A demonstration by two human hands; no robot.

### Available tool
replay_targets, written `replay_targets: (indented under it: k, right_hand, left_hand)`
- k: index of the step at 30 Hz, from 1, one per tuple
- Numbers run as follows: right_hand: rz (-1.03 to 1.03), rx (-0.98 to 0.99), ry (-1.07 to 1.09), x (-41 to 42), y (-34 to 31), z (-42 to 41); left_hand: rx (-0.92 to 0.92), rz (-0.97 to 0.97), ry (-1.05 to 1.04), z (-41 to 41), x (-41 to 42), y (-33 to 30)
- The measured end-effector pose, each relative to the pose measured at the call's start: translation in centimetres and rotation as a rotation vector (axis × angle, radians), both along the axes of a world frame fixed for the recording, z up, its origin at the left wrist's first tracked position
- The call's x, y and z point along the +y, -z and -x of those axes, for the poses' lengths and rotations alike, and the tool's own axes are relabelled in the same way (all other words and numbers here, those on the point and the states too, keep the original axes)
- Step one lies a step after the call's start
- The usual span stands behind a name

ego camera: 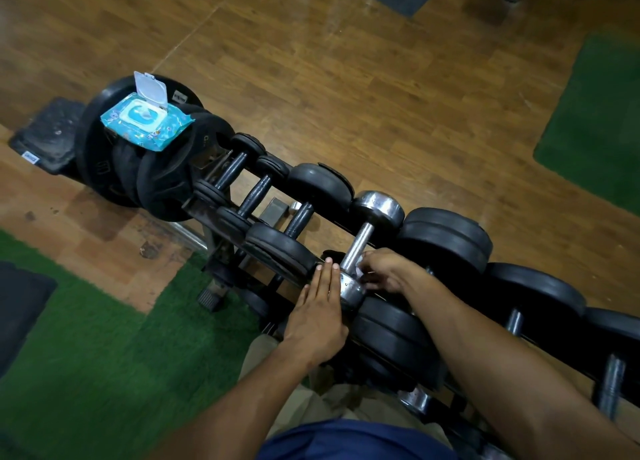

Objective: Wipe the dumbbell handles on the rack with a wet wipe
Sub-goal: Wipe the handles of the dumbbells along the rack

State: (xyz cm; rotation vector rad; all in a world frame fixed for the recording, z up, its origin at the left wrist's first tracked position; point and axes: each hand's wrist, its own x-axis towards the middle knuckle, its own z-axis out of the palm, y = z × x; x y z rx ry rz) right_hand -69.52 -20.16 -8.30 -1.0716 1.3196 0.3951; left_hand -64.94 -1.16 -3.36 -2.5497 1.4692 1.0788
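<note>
The chrome dumbbell (363, 241) lies across the top tier of the rack (207, 210), and all positions below are given relative to it. Its handle (358, 243) runs from a far chrome head to a near chrome head, and most of the shaft is bare. At the near end of the handle, a small patch of white wet wipe (358, 271) shows under the right hand (384, 272), whose fingers curl around the shaft and press the wipe against it. The left hand (320, 307) lies flat with straight fingers, just to the left of the near head, resting against it and the rack edge; it grips nothing and appears to steady the weight.

Judged step: wiping of this handle is in hand, at its near end. The next move calls for drawing the wipe along the shaft toward the far head while the left hand keeps the dumbbell from rolling.

Clearances: a black dumbbell (301, 213) sits close on the left, and a larger black dumbbell (443, 241) crowds the right, touching or nearly so. Room for the knuckles between the heads is therefore narrow; the open gap over the handle itself is the free path. Further left along the rack lie two slimmer dumbbells (242, 179), their handles unobstructed. Beyond those, an open wipe pack (145, 120) rests on stacked weight plates (114, 168). Wooden floor (346, 78) lies beyond the rack, green turf (86, 355) on the near side.
</note>
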Motion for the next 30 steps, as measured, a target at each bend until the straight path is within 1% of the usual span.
replay_targets:
  k: [3, 6, 9, 11, 13, 15, 19, 21, 23, 27, 30]
  right_hand:
    - [0.012, -0.094, 0.243, -0.9, -0.1, -0.5]
    - [0.085, -0.155, 0.472, -0.9, 0.7, -1.1]
    - [0.241, -0.163, 0.603, 0.1, 1.2, -1.5]
    - [0.358, -0.157, 0.641, 0.8, 0.9, -1.6]
    - [0.466, -0.148, 0.633, 1.5, 0.4, -1.7]
    - [0.556, -0.137, 0.572, 1.8, 0.0, -1.5]
    - [0.638, -0.101, 0.431, 1.4, -0.5, -1.0]
    - [0.609, -0.107, 0.375, 1.0, -0.3, -0.4]
    - [0.526, -0.133, 0.338, 0.6, -0.4, 0.4]
    - [0.410, -0.228, 0.249, 0.0, -1.7, 2.2]
    - [0.415, -0.314, 0.152, -0.5, -2.9, 4.0]
  left_hand:
    - [-0.003, -0.009, 0.010, 0.0, 0.0, -0.1]
    - [-0.006, -0.007, 0.010, 0.0, 0.0, -0.2]
    - [0.001, -0.012, 0.012, 0.0, 0.0, -0.2]
    - [-0.003, -0.009, 0.013, 0.0, 0.0, -0.2]
    - [-0.001, -0.009, 0.009, 0.0, 0.0, -0.2]
    - [-0.002, -0.004, 0.001, 0.0, 0.0, -0.2]
    - [0.018, -0.005, -0.012, 0.1, -0.1, -0.5]
    - [0.034, -0.006, -0.022, 0.1, -0.2, -0.6]
    - [0.062, -0.005, -0.042, 0.1, -0.5, -0.7]
    - [0.135, 0.019, -0.114, 0.1, -1.4, -1.6]
    - [0.199, 0.054, -0.198, 0.3, -2.0, -2.2]
